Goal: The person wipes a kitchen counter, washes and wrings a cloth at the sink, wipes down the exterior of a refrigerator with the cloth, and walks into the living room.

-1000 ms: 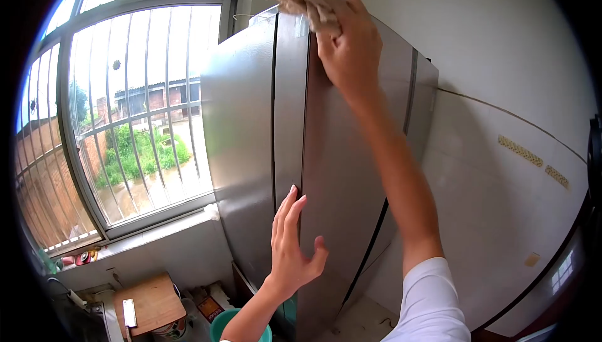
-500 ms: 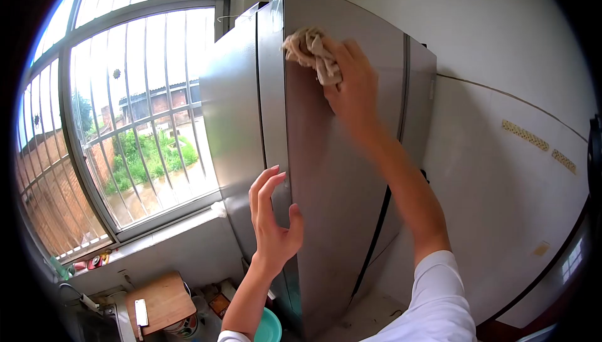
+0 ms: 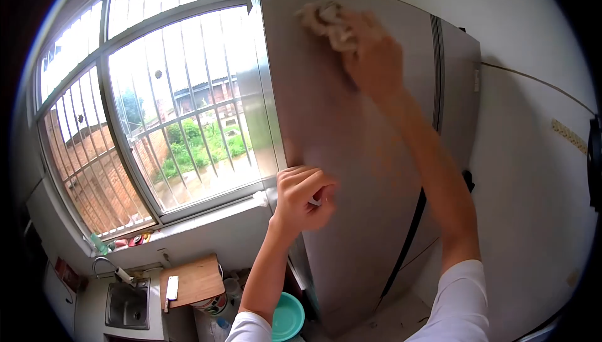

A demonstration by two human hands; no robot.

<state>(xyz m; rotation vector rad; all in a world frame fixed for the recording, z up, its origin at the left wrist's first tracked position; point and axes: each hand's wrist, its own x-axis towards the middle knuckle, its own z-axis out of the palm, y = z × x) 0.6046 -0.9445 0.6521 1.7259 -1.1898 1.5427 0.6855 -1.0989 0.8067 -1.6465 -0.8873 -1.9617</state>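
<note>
My right hand is closed around a crumpled beige cloth, pressed to the upper part of a tall grey refrigerator. The cloth is slightly blurred by motion. Lower down, my left hand is curled in front of the refrigerator's left front edge, its fingers bent in towards the thumb. A small pale patch shows between those fingers, and what it is I cannot make out. Whether this hand touches the refrigerator is also unclear.
A barred window fills the left side. Below it are a sink, a wooden board with a cleaver on it, and a turquoise basin near the refrigerator's foot. A white wall stands on the right.
My right hand has slid the cloth across the refrigerator front, away from its left edge. My left hand has gone from open to curled. The view has shifted, showing more of the sink.
</note>
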